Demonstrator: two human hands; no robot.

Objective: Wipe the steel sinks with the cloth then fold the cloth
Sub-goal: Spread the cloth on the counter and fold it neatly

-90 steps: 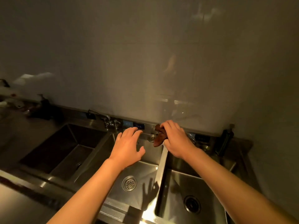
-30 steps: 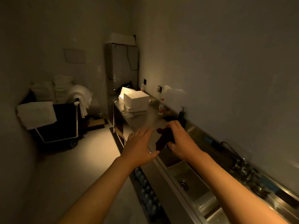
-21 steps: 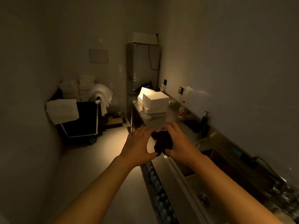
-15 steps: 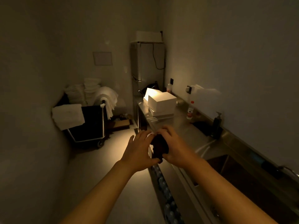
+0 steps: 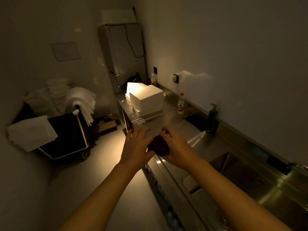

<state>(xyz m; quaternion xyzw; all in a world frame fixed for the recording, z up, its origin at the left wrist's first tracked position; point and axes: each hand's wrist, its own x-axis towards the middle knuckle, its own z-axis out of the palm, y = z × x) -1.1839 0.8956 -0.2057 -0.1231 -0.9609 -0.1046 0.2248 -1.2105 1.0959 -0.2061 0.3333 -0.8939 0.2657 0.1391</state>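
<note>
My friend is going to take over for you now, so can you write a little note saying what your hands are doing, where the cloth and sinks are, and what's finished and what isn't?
Right hand: grips the dark cloth, bunched up, held over the front edge of the steel counter.
Left hand: fingers spread, touching the cloth's left side; not clearly gripping it.
Steel sinks: lower right, away from both hands.
Done: the cloth is off the sinks; whether they are wiped clean cannot be judged in this dim light.
Left: fold the cloth; it is still a wad, no fold made.
</note>
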